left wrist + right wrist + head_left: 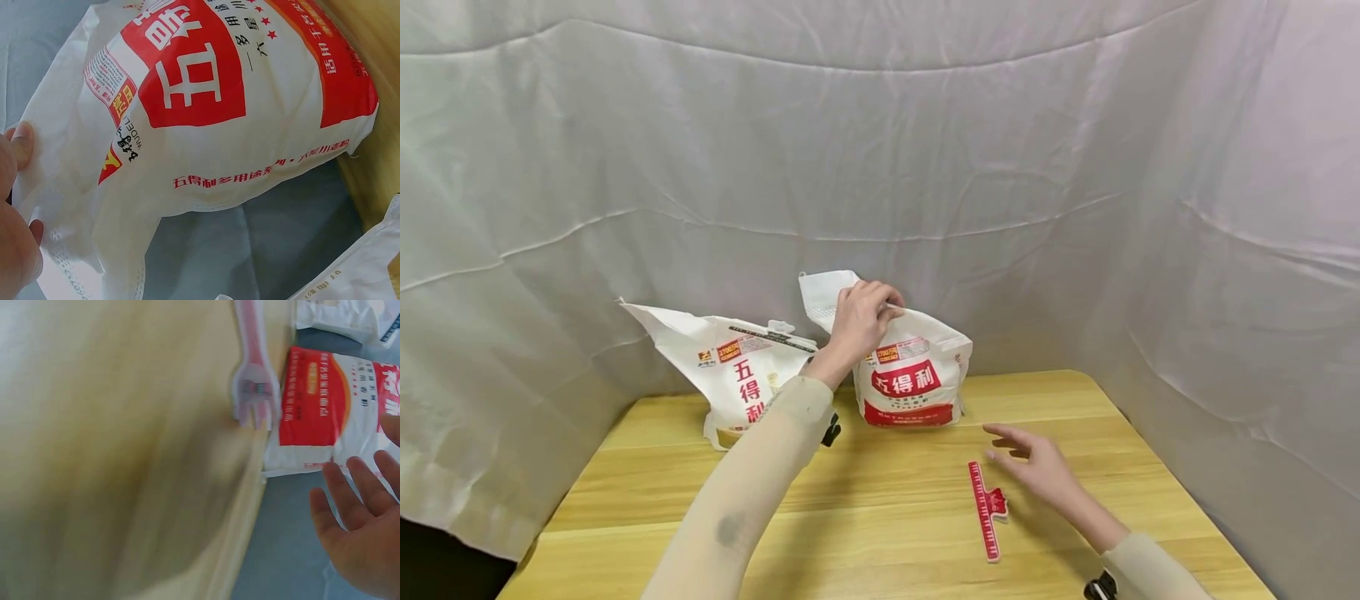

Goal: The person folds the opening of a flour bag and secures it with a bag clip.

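Observation:
A white flour bag (917,333) with red print stands toward the back of the table. My left hand (865,315) pinches its folded top edge, and the left wrist view shows the fingertips on the white plastic (69,187). The bag's upper corner sticks up behind that hand. My right hand (1033,467) is off to the right, fingers spread and relaxed, holding nothing. Near it on the table lies a red bag clip (985,512) with ruler-like marks. In the right wrist view the open palm (362,531) overlaps the flour bag (312,400).
To the left stands a second flour bag (700,350), with a dark strip clip (771,336) across its top; my left forearm hides part of it. A small black object (831,430) is beside that forearm. Grey cloth (880,167) hangs behind the wooden table (880,517).

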{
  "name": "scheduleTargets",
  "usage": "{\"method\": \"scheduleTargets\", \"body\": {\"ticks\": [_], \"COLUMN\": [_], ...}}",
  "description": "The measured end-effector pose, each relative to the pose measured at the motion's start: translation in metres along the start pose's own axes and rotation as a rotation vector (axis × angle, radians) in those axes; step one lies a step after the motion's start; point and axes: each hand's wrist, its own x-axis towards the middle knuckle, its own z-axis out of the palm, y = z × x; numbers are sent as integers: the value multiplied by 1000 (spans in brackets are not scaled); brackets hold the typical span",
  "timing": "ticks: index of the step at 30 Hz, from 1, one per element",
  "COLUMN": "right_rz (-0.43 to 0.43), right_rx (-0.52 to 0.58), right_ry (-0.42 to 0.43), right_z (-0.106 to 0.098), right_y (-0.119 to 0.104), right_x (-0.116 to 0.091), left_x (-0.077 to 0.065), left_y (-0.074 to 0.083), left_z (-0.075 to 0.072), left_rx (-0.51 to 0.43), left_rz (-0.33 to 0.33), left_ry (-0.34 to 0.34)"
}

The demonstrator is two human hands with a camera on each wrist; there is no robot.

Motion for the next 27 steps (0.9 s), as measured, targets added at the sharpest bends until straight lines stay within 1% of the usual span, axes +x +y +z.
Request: {"method": "scheduleTargets", "body": {"ticks": [7,11,17,20,23,27], "right_rz": [43,43,40,48,65,80], "right_rx": [-12,-4,-20,-8,5,-24], "right_ry": [-97,-154,-242,-268,-273,-274], "right_z": [-2,-4,-5,-4,-2,1], "right_y": [10,15,25,28,29,30], "right_x": [-16,-22,-29,-32,-35,-38], "left_x": [-1,-2,-2,-2,-2,-2], "left_y": [-1,-2,-2,-2,-3,-3], "left_z": [1,0,0,1,1,2], "left_rx": [4,0,5,9,10,6], "left_rz": [8,7,6,5,2,-2], "left_ry": [-2,0,3,2,2,-2]}}
